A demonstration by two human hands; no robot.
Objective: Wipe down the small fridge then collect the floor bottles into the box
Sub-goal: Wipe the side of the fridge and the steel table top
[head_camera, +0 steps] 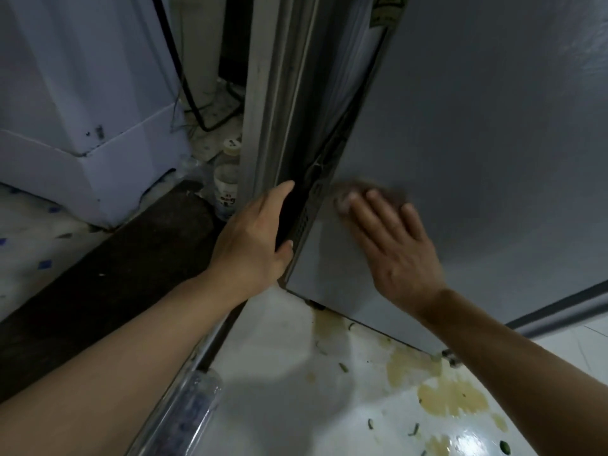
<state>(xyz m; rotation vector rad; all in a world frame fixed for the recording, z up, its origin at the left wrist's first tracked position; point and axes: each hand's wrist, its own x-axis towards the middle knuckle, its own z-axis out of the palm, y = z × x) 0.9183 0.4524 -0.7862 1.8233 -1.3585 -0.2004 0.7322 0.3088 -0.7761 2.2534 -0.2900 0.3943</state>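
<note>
Pressing my right hand (pixel 391 245), fingers (pixel 378 205) spread flat, on cloth (pixel 365 192) against fridge (pixel 477 143); left hand (pixel 256 238) grips its edge.

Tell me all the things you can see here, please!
fridge: one, grey, right, standing on the floor
cloth: one, brownish, blurred, under the right hand's fingers on the fridge side
bottles: at least one, clear with white label, behind the fridge corner
lying bottle: one, clear, bottom edge
cable: one, black, behind the fridge
floor: white, yellowish stains
left hand: grips the fridge's rear corner
right hand: presses the cloth
</note>
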